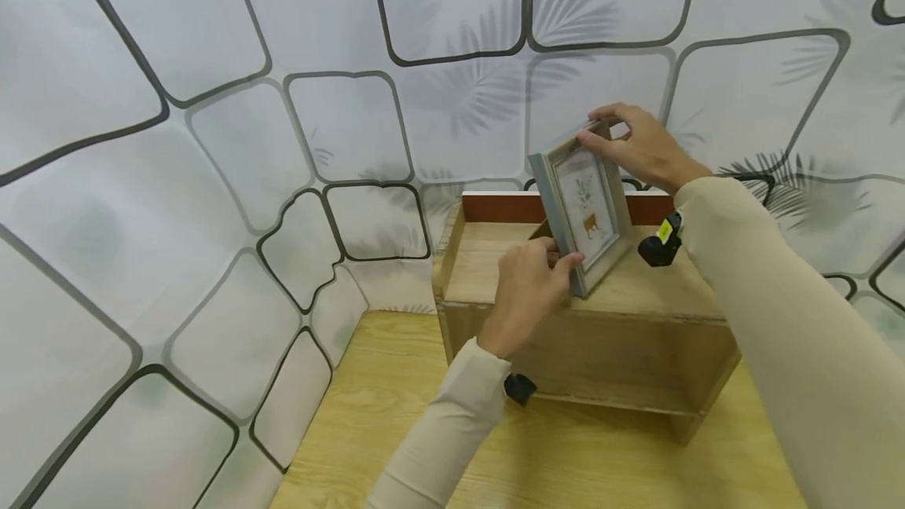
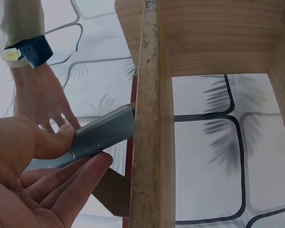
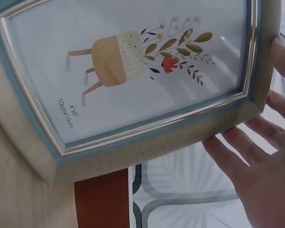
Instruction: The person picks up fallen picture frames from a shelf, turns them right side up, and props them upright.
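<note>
A picture frame (image 1: 585, 203) with a grey-blue side and a pale border stands tilted on the top board of a small wooden shelf (image 1: 665, 281). Its print, an animal body with flowers and leaves, shows large in the right wrist view. My left hand (image 1: 529, 289) pinches the frame's lower left edge between thumb and fingers. At the upper corner, my right hand (image 1: 639, 149) holds the frame, thumb on the front and fingers along its edge. Behind the frame, a brown stand leg (image 2: 113, 194) sticks out in the left wrist view.
A reddish-brown strip (image 1: 498, 208) runs along the shelf's back edge. Below the top board lies an open compartment (image 1: 601, 360). The shelf stands on a yellow wood-grain surface (image 1: 396, 383), against patterned wall covering (image 1: 353, 124) on the left and behind.
</note>
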Tool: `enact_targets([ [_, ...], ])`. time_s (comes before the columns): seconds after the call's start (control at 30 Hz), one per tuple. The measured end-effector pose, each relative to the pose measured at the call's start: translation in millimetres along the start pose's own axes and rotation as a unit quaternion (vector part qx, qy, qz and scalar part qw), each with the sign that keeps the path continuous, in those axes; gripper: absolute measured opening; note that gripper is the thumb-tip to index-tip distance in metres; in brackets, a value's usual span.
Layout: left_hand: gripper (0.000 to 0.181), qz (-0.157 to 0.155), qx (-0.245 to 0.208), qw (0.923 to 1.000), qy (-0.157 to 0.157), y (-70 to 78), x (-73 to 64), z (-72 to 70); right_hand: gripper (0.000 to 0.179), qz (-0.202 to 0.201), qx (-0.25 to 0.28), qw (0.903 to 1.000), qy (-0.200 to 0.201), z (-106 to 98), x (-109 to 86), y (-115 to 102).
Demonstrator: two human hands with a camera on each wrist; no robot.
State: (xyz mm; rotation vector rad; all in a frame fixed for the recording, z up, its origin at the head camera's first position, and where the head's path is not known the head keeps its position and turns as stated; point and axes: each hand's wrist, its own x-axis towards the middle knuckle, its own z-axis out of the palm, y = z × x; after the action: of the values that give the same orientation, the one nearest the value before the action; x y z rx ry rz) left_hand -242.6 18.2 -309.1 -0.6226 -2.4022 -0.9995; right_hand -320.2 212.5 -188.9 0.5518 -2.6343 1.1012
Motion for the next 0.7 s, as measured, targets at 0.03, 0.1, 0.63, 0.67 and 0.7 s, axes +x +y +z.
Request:
enact_targets([
  [0.03, 0.027, -0.002, -0.005, 1.0, -0.002, 0.1, 0.1, -0.7, 0.072, 0.0, -0.004, 1.0, 0.008, -1, -1.0, 1],
  [0.1, 0.027, -0.008, -0.017, 0.9998, -0.006, 0.2, 0.2, -1.8, 0.072, 0.001, -0.012, 0.9996, 0.026, -4, -3.1, 2],
  [0.63, 0.019, 0.003, 0.019, 0.9993, 0.032, -11.7, 10.6, -2.3, 0.072, 0.029, -0.075, 0.9881, 0.131, -11, -24.1, 8],
  [0.67, 0.018, 0.003, 0.019, 0.9993, 0.032, -12.3, 11.2, -2.1, 0.071, 0.03, -0.08, 0.9865, 0.139, -10, -25.2, 8],
  [0.7, 0.017, 0.003, 0.018, 0.9993, 0.032, -12.8, 11.7, -2.0, 0.07, 0.03, -0.086, 0.9848, 0.148, -10, -26.4, 8],
])
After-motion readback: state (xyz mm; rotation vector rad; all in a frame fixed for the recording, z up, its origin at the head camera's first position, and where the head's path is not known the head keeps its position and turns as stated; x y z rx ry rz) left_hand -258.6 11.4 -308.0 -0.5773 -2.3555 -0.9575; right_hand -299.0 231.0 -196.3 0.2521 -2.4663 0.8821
